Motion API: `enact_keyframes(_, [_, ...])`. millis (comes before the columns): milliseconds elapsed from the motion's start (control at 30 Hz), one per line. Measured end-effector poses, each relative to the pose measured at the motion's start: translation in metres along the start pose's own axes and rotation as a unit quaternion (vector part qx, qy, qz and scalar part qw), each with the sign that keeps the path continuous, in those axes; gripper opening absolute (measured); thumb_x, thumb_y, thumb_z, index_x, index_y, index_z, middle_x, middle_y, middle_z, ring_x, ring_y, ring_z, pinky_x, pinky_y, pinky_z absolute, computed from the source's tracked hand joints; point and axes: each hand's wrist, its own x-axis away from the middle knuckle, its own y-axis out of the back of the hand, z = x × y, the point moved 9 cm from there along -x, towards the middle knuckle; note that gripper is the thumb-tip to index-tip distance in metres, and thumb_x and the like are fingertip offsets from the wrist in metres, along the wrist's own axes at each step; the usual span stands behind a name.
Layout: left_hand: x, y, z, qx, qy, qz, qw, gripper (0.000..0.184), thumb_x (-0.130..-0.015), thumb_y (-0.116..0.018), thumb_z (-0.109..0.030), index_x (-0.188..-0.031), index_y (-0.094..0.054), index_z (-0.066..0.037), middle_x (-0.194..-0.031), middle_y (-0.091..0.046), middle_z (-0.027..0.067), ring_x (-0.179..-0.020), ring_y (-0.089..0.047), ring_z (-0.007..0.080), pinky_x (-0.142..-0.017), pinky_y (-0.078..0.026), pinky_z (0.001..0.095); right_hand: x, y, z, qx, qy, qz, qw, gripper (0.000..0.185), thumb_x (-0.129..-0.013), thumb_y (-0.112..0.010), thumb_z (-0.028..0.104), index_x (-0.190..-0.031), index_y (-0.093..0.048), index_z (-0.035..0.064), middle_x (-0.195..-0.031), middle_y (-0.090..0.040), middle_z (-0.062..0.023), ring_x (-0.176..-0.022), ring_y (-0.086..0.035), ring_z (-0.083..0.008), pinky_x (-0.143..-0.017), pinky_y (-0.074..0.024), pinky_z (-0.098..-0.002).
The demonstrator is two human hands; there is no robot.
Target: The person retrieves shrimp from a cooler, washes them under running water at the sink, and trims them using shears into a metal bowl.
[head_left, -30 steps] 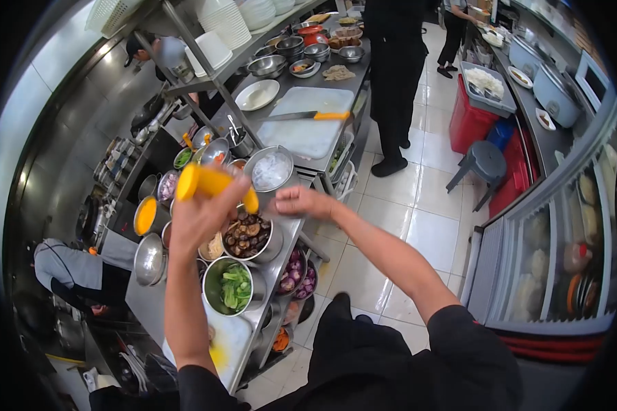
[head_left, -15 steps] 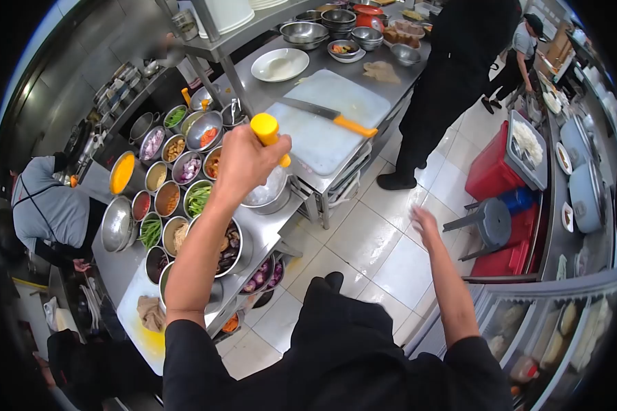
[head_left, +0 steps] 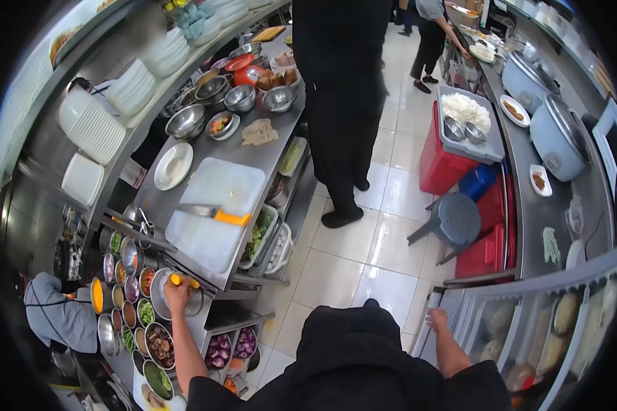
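My left hand [head_left: 176, 298] is closed around a yellow handle [head_left: 184, 280], which shows on either side of the fist; the tool's other end is hidden. It hangs over a metal bowl [head_left: 193, 301] at the counter's corner, beside a pot of dark sliced mushrooms [head_left: 160, 344]. My right hand [head_left: 437, 319] has loosely extended fingers and holds nothing. It is close to the edge of a glass-topped refrigerated case [head_left: 473, 301]; whether it touches the case is unclear. Ahead, a knife [head_left: 216, 214] with an orange handle lies on a white cutting board [head_left: 234, 177].
A person in black [head_left: 339, 103] stands in the aisle. Another in grey [head_left: 58, 312] is beyond the vegetable pots. On the right are a grey stool [head_left: 452, 220], a red bin [head_left: 437, 154] and a rice cooker [head_left: 557, 147]. Onions [head_left: 243, 342] sit beneath the counter.
My view has swung up and to the right. My left hand has lowered toward the bowl, still gripping the yellow handle. My right hand has moved down beside the refrigerated case.
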Motion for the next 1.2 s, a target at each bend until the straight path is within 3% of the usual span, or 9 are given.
enact_keyframes(133, [0.044, 0.041, -0.083, -0.251, -0.121, -0.177, 0.944, 0.042, -0.069, -0.071, -0.012, -0.105, -0.06, 0.005, -0.083, -0.067, 0.0167, -0.072, -0.065, 0.0237, -0.066, -0.051, 0.0352, -0.021, -0.039, 0.178, 0.075, 0.136, 0.011, 0.988, 0.015, -0.081, -0.056, 0.015, -0.091, -0.062, 0.005, -0.081, -0.062, -0.0059, -0.068, -0.056, -0.0169, -0.057, -0.0461, -0.0289])
enact_keyframes(233, [0.083, 0.018, -0.155, -0.204, -0.091, -0.141, 0.964, 0.033, -0.072, -0.074, -0.014, -0.095, -0.062, 0.005, -0.061, -0.055, 0.0041, -0.053, -0.045, 0.0105, -0.05, -0.039, 0.0289, -0.022, -0.096, 0.313, 0.02, 0.289, 0.054, 0.956, 0.013, -0.081, -0.055, 0.011, -0.089, -0.063, 0.0048, -0.078, -0.062, -0.0035, -0.063, -0.056, -0.0125, -0.053, -0.0433, -0.026])
enact_keyframes(400, [0.118, -0.17, -0.232, -0.163, -0.082, 0.151, 0.972, 0.029, -0.078, -0.068, -0.026, -0.086, -0.065, 0.001, -0.064, -0.061, 0.0165, -0.057, -0.056, 0.0181, -0.056, -0.045, 0.0338, 0.015, -0.168, 0.466, -0.147, 0.309, 0.185, 0.921, 0.018, -0.088, -0.048, 0.023, -0.092, -0.057, 0.0076, -0.094, -0.061, -0.0059, -0.08, -0.061, -0.0185, -0.07, -0.0472, -0.0336])
enact_keyframes(433, [0.111, -0.233, -0.187, -0.121, -0.094, 0.241, 0.958, 0.03, -0.078, -0.068, -0.028, -0.088, -0.066, 0.0, -0.067, -0.063, 0.0166, -0.06, -0.06, 0.0209, -0.057, -0.045, 0.0343, 0.012, -0.167, 0.483, -0.155, 0.301, 0.19, 0.922, 0.02, -0.088, -0.048, 0.024, -0.094, -0.056, 0.0073, -0.095, -0.06, -0.0067, -0.081, -0.061, -0.0189, -0.07, -0.0473, -0.0336])
enact_keyframes(500, [0.147, -0.331, -0.21, -0.123, -0.101, 0.372, 0.914, 0.035, -0.08, -0.067, -0.035, -0.098, -0.066, -0.005, -0.071, -0.065, 0.0155, -0.066, -0.064, 0.0295, -0.062, -0.049, 0.0359, 0.009, -0.159, 0.502, -0.176, 0.277, 0.199, 0.923, 0.022, -0.089, -0.048, 0.024, -0.097, -0.055, 0.0053, -0.097, -0.059, -0.0088, -0.082, -0.061, -0.02, -0.071, -0.0482, -0.0343])
enact_keyframes(633, [0.213, -0.429, -0.306, -0.096, -0.23, 0.467, 0.848, 0.045, -0.083, -0.063, -0.039, -0.111, -0.061, -0.004, -0.094, -0.065, 0.0151, -0.083, -0.063, 0.0281, -0.075, -0.05, 0.0358, -0.022, -0.14, 0.513, -0.114, 0.277, 0.127, 0.946, 0.02, -0.088, -0.054, 0.022, -0.098, -0.055, 0.0051, -0.097, -0.059, -0.008, -0.083, -0.06, -0.02, -0.071, -0.0492, -0.0348])
enact_keyframes(800, [0.223, -0.474, -0.392, -0.016, -0.201, 0.465, 0.862, 0.043, -0.083, -0.066, -0.032, -0.112, -0.061, -0.001, -0.095, -0.062, 0.0118, -0.081, -0.062, 0.0218, -0.075, -0.048, 0.0325, -0.067, -0.149, 0.498, -0.067, 0.199, 0.187, 0.96, 0.027, -0.084, -0.064, 0.023, -0.105, -0.058, 0.0088, -0.094, -0.061, -0.0036, -0.086, -0.059, -0.0183, -0.072, -0.0492, -0.0343])
enact_keyframes(1000, [0.23, -0.514, -0.427, 0.018, -0.174, 0.466, 0.867, 0.042, -0.086, -0.061, -0.033, -0.113, -0.059, -0.002, -0.1, -0.06, 0.0166, -0.085, -0.062, 0.0264, -0.078, -0.049, 0.0339, -0.178, -0.09, 0.452, 0.037, 0.217, 0.054, 0.974, 0.009, -0.078, -0.065, 0.013, -0.085, -0.066, 0.0068, -0.076, -0.062, -0.0054, -0.072, -0.059, -0.0156, -0.06, -0.0488, -0.0303])
enact_keyframes(1200, [0.26, -0.488, -0.361, -0.069, -0.063, 0.394, 0.914, 0.041, -0.091, -0.05, -0.037, -0.112, -0.057, -0.004, -0.105, -0.059, 0.0193, -0.104, -0.055, 0.0354, -0.088, -0.044, 0.0427, -0.241, -0.105, 0.392, 0.349, 0.388, 0.086, 0.848, 0.025, -0.076, -0.065, 0.027, -0.084, -0.069, 0.0035, -0.08, -0.067, -0.0122, -0.074, -0.063, -0.0245, -0.07, -0.049, -0.0363])
